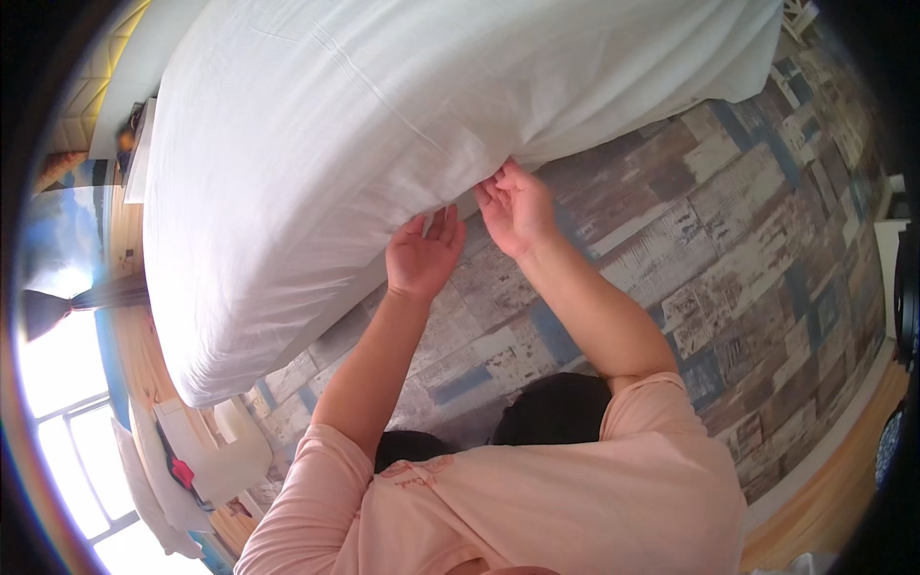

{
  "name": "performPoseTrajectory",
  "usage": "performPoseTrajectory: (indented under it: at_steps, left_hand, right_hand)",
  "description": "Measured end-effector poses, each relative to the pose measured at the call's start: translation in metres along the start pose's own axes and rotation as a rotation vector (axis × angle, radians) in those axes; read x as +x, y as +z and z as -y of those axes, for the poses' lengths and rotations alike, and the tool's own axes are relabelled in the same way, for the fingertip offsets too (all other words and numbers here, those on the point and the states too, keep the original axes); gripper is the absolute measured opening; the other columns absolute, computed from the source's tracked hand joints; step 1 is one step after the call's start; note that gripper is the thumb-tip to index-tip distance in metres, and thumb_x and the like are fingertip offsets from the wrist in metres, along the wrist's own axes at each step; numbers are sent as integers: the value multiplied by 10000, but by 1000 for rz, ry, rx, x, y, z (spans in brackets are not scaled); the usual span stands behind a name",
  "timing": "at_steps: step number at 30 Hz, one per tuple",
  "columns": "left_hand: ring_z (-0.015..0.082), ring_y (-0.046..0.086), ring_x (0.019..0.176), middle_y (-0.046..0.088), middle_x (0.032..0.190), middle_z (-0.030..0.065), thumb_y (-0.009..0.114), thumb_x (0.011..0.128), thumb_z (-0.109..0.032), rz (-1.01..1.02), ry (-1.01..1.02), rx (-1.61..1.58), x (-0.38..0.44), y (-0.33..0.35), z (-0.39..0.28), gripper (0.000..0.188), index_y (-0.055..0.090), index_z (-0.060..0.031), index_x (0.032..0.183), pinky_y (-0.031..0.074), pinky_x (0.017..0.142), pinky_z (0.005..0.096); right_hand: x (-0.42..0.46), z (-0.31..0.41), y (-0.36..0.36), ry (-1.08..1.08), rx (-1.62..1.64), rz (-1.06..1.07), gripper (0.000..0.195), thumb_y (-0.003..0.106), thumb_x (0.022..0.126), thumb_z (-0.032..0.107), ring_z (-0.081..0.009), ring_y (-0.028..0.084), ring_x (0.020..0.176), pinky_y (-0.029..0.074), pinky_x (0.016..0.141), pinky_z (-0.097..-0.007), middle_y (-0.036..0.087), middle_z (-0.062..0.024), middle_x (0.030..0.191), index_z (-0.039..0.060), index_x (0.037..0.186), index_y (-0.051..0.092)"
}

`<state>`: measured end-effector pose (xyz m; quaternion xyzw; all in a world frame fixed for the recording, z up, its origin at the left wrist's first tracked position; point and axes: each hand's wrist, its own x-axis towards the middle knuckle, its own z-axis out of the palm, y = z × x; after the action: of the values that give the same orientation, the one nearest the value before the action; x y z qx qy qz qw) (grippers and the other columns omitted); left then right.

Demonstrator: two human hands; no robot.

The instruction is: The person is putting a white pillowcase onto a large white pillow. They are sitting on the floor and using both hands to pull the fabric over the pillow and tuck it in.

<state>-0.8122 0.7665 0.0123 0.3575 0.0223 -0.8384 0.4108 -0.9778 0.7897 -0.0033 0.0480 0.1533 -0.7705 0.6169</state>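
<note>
A white fitted sheet (287, 180) covers a mattress, its lower hem running diagonally in front of me. My right hand (519, 208) has its fingertips at that hem, pinching the cloth, and creases fan out from there. Just to the left is my left hand (425, 253), palm turned up and fingers apart. Its fingertips reach the sheet's lower edge; whether they touch the underside is hidden. Below the hem, a pale strip of the bed's side shows near the left hand.
Patchwork wood-look flooring (647, 215) spreads below and right of the bed. My dark-clothed knees (553, 410) are close beneath my arms. At left are a white cabinet (223, 460), a bright window (72, 445) and a tied dark curtain (108, 295). A white furniture piece (890, 273) stands at far right.
</note>
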Motion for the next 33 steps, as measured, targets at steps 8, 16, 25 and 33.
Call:
performPoseTrajectory:
  at_steps: [8, 16, 25, 33]
  left_hand:
    - [253, 530, 1030, 566, 1072, 104, 573, 826, -62, 182, -121, -28, 13, -30, -11, 235, 568, -31, 1060, 429, 909, 415]
    - [295, 516, 1182, 566, 1172, 128, 520, 822, -8, 61, -15, -9, 20, 9, 9, 344, 519, -7, 1166, 419, 1000, 452]
    - [286, 451, 1303, 464, 1405, 139, 463, 850, 27, 83, 55, 29, 27, 8, 16, 394, 499, -4, 1242, 385, 1052, 449]
    - [267, 475, 1282, 542, 1339, 103, 501, 910, -24, 151, -28, 675, -6, 53, 85, 402, 529, -76, 1308, 386, 1051, 419]
  right_hand:
    - [56, -3, -2, 58, 121, 39, 267, 472, 800, 85, -225, 549, 1033, 420, 962, -375, 606, -84, 1094, 14, 1042, 558]
    - [70, 21, -11, 255, -206, 100, 201, 489, 799, 51, -242, 591, 970, 461, 914, -365, 631, -100, 1011, 15, 977, 574]
    - [39, 78, -25, 90, -738, -287, 271, 541, 921, 157, -176, 607, 898, 556, 714, -350, 597, -83, 1004, 22, 1157, 547]
    - [54, 128, -41, -230, -250, -294, 364, 619, 912, 175, -179, 562, 1012, 515, 800, -343, 545, -63, 1135, 86, 1225, 457]
